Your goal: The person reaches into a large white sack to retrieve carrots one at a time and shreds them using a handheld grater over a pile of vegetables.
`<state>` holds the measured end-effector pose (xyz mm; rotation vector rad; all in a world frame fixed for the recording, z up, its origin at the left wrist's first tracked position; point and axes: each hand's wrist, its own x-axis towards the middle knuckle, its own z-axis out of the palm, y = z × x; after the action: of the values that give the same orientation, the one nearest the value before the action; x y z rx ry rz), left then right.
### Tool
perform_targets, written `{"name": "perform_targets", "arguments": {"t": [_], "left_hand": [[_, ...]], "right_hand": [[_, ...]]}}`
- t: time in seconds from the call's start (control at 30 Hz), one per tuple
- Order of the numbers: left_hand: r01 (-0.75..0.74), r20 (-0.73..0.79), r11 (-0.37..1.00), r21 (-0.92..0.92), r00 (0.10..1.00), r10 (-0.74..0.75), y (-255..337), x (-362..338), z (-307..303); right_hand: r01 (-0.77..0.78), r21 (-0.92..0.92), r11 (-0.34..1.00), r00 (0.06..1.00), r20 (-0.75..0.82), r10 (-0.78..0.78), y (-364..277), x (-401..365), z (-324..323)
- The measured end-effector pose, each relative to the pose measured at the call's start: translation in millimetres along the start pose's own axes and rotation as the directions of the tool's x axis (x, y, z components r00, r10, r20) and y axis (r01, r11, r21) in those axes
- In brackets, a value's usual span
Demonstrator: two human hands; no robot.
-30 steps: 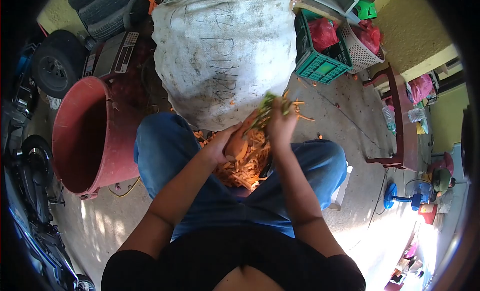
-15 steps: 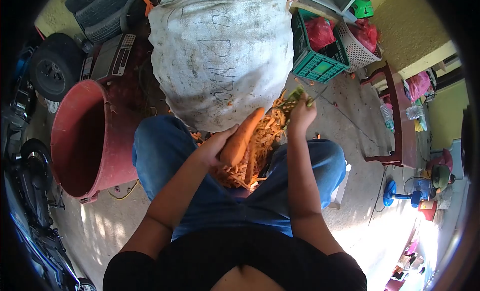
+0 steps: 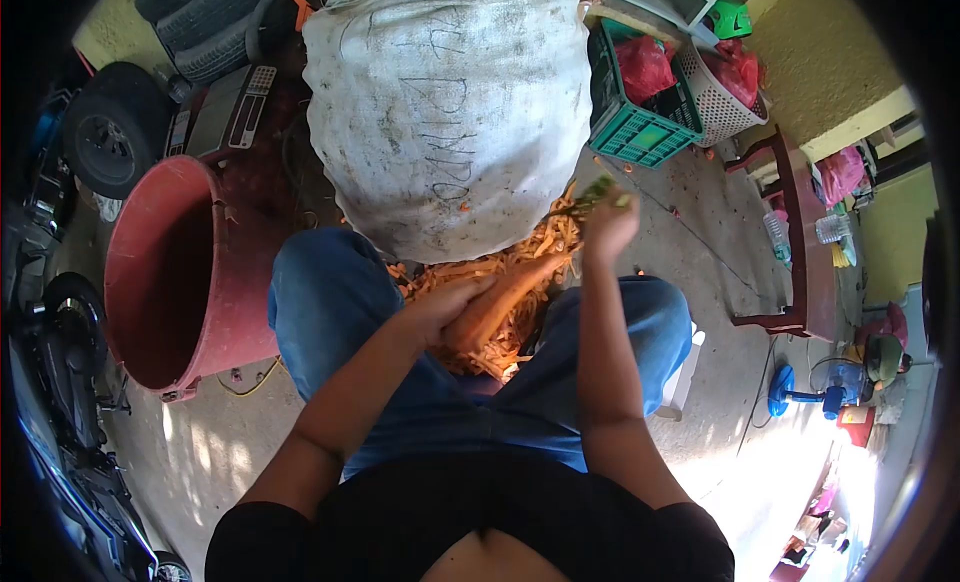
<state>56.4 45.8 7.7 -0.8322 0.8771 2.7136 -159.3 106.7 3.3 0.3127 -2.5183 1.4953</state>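
Note:
My left hand [image 3: 447, 307] is wrapped round the thick end of a large orange carrot [image 3: 503, 304], whose thin end points up and to the right. My right hand [image 3: 611, 228] is closed on a green-handled tool [image 3: 597, 192]; motion blur hides its exact shape, and its dark front part reaches left, close to the carrot's thin end. Beneath the carrot, between my knees, lies a heap of orange peelings [image 3: 530, 327]. A big white sack [image 3: 450, 122] with handwriting on it stands just beyond the heap.
A red barrel [image 3: 215, 282] stands at my left, near a tyre [image 3: 115, 132] and a motorcycle [image 3: 70, 372]. At the upper right are a green crate [image 3: 640, 137] and a white basket [image 3: 718, 117]. Farther right are a wooden piece of furniture [image 3: 812, 252] and a blue fan [image 3: 785, 390].
The carrot has tilted down to the right, its thin end nearer my right hand. My right hand has shifted slightly, and the green tool has turned in it.

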Motion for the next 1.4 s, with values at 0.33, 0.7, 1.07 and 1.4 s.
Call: {"name": "perform_targets", "arguments": {"t": [0.33,0.7,1.07,1.4], "left_hand": [[-0.176,-0.032,0.890,-0.421,0.983,0.180,-1,23,-17],[-0.080,-0.089,0.996,0.050,0.992,0.084,3,7,-1],[-0.132,-0.028,0.929,-0.346,0.991,0.131,-2,25,-29],[-0.061,-0.110,0.987,-0.149,0.993,0.045,5,0,8]], "right_hand": [[0.247,0.330,0.911,0.865,0.348,-0.361,-56,-107,-12],[-0.048,0.209,0.977,0.999,0.017,0.045,6,8,-7],[0.153,0.340,0.928,0.875,0.390,-0.287,-53,-106,-12],[-0.130,0.362,0.923,0.990,0.097,0.101,-16,-10,-5]]}}
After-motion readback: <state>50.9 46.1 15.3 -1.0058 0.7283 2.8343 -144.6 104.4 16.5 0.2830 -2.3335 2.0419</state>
